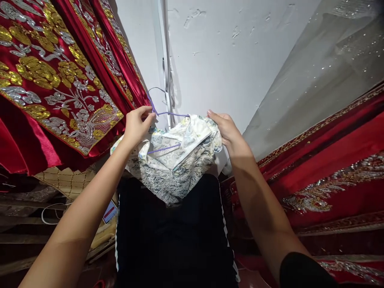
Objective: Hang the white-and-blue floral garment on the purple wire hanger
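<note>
A pale garment with a grey, yellow and blue pattern [192, 172] hangs above my dark-clothed lap, its neckline open toward me. Through it runs a thin purple hanger [174, 114], whose bar shows at the top and again inside the neckline; its hook points up toward the wall. My left hand [138, 125] pinches at the hanger near the garment's left shoulder, thumb and forefinger together. On the other side my right hand [225, 127] grips the right shoulder of the garment, thumb on top and the other fingers partly hidden.
Red garments with gold and silver embroidery [69, 80] hang at the left. A sheer sparkling fabric [318, 76] and more red embroidered cloth [336, 180] fill the right. Behind is a white wall [222, 52]. A phone [109, 211] and white cable [45, 216] lie lower left.
</note>
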